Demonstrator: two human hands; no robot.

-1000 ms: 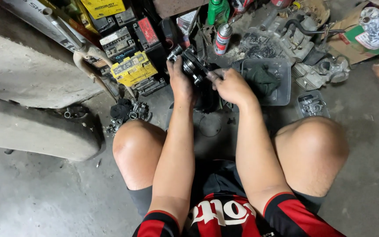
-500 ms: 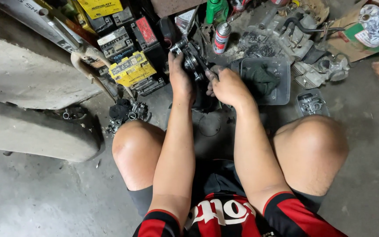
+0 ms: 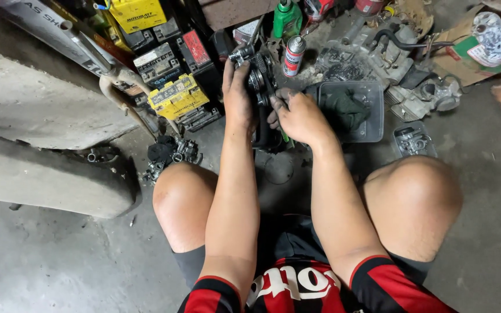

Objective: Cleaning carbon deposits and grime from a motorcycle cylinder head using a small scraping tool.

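I see my left hand [image 3: 238, 95] and right hand [image 3: 300, 116] both gripping the greasy black metal engine part [image 3: 260, 87]; oily fingers could let it slip.

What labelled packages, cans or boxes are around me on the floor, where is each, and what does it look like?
Yellow battery: left of the hands, boxy.
Yellow box: top left, rectangular.
Red-topped battery: behind the yellow battery, dark case.
Spray can: above the right hand, red and white cylinder.
Green bottle: top centre.

Both greasy hands, left [image 3: 238, 95] and right [image 3: 298, 116], around a dark engine part [image 3: 260, 81] beside a grey plastic tray [image 3: 372, 93].
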